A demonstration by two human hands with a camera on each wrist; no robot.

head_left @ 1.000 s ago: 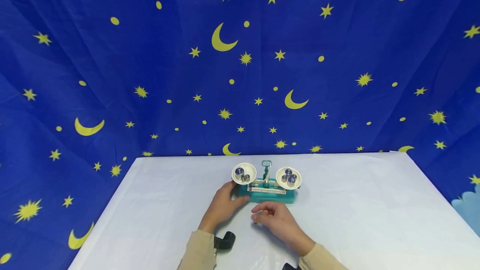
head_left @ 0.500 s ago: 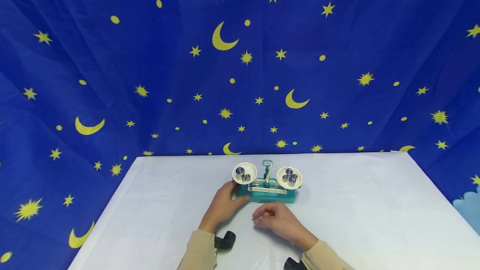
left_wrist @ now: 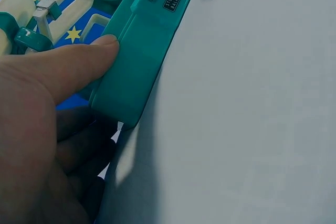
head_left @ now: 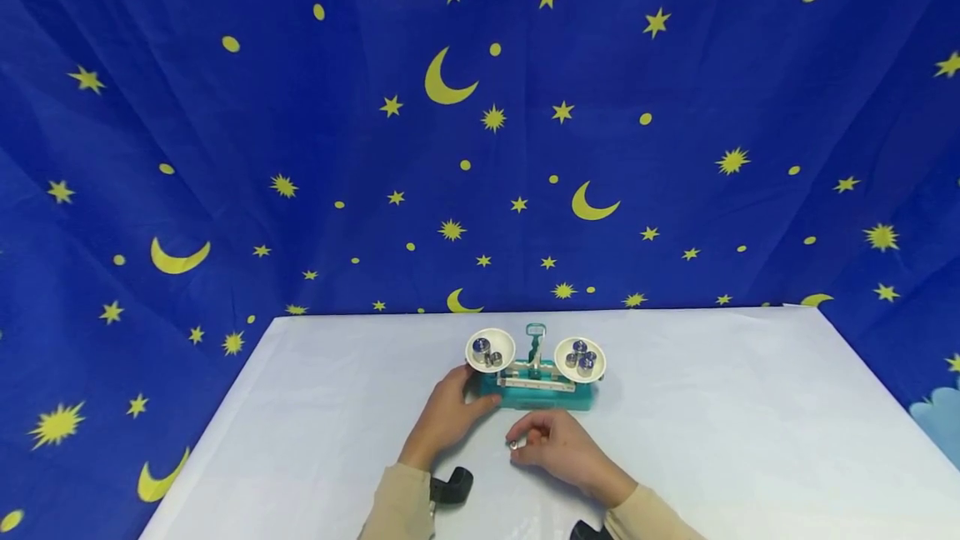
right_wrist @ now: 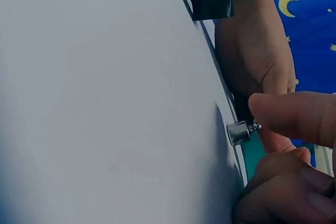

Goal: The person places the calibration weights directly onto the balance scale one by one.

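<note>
A teal balance scale (head_left: 543,398) with two white pans stands on the table. My left hand (head_left: 446,417) grips the left end of its base. In the left wrist view the thumb (left_wrist: 92,59) lies on top, with the other fingers behind and below the end. Several metal weights lie in the left pan (head_left: 502,342) and the right pan (head_left: 595,345). In front of the base stands a small knobbed weight (right_wrist: 239,133) on the table. My right hand (head_left: 566,450) is around it, thumb and forefinger parted, the thumb tip close to the knob.
The white table (head_left: 720,440) stretches out on both sides of the balance. A blue curtain (head_left: 360,148) with yellow moons and stars hangs behind it. Black wrist mounts, one at the left wrist (head_left: 453,487), sit low over the table.
My right thumb and forefinger have spread apart, and the small weight between them has come into sight. The left hand and the balance stay as they were.
</note>
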